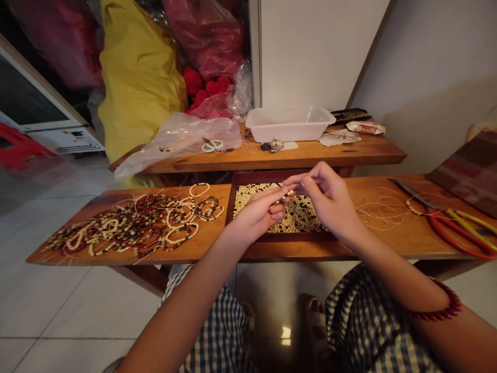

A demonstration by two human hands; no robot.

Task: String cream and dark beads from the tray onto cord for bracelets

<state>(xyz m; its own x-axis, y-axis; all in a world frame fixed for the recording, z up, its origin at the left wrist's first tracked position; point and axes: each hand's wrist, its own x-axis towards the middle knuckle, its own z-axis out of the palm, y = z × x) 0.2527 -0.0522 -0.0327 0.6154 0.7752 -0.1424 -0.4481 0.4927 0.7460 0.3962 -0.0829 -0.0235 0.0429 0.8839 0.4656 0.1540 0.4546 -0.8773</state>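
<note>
Both hands meet above a dark red tray (230,207) of small cream and dark beads (248,194). A short string of beads (289,193) runs between my fingers. My left hand (259,211) is closed, its fingers curled around the beads from the left. Coming from the right, my right hand (330,199) has its fingertips pinched together at the same string; exactly what lies between them is partly hidden. To the left lies a heap of beaded bracelets (143,223) in cream, brown and dark red.
On the right are thin cord (378,210), scissors with red and yellow handles (462,228) and a cardboard box (468,171). A rear bench (186,164) holds a white plastic tub (289,127), small white-handled scissors (212,146) and a plastic bag (171,134).
</note>
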